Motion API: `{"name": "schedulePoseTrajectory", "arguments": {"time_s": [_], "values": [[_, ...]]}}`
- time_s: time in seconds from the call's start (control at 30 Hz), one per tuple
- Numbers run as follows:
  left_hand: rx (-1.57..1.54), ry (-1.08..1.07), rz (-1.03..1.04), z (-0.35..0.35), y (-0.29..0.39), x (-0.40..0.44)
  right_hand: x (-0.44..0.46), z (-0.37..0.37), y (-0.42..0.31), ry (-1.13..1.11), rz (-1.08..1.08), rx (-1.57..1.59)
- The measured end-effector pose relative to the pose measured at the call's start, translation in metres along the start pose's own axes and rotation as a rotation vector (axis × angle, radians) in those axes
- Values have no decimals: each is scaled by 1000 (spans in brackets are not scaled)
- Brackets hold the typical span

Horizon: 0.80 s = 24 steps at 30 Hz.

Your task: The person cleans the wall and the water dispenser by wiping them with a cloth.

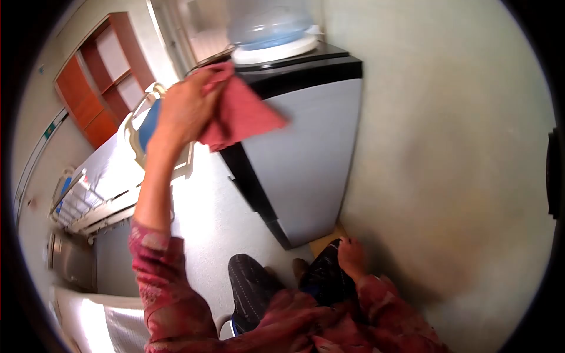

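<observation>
Within left grip (187, 109), one cloth (242, 113)

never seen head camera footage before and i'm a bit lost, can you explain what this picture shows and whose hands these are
There's no machine arm here: a camera on a person's head looks forward and down, so both hands are the wearer's. The left hand, reaching forward, grips a red cloth beside a water dispenser; whether they touch is unclear. The right hand is low by the thigh, with nothing visibly held. On the dispenser's top sits a large bottle in a white collar.
</observation>
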<state>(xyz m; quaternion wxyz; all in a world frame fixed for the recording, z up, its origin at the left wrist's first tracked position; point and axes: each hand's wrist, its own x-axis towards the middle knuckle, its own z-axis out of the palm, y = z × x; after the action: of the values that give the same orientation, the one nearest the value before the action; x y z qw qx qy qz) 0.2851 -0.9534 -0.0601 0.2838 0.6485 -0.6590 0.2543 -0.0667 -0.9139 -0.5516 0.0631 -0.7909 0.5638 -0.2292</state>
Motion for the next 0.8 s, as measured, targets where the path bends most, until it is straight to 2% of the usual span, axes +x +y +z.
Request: {"name": "schedulePoseTrajectory", "arguments": {"time_s": [0.03, 0.1, 0.17, 0.3, 0.37, 0.47, 0.63, 0.7, 0.8], "values": [[43, 12, 8, -5, -1, -5, -2, 5, 3, 11, 38, -13], [87, 58, 60, -2, 1, -10, -1, 17, 8, 136, -33, 9], [69, 236, 223, 12, 3, -14, 2, 5, 2, 152, -9, 5], [81, 206, 240, 20, 31, -11, 5, 5, -1, 183, -21, -40], [92, 170, 301, 29, 46, -5, 4, 7, 2, 209, -71, -61], [119, 270, 459, 50, 76, 10, 7, 10, 9, 236, -134, -107], [69, 288, 513, 84, 116, 42, 3, 11, 12, 243, -63, -98], [1, 312, 512, 95, 136, 61, 4, 11, 11, 233, -48, -100], [-617, 278, 367, 102, 187, 78, 4, 7, 12, 220, -51, -93]]}}
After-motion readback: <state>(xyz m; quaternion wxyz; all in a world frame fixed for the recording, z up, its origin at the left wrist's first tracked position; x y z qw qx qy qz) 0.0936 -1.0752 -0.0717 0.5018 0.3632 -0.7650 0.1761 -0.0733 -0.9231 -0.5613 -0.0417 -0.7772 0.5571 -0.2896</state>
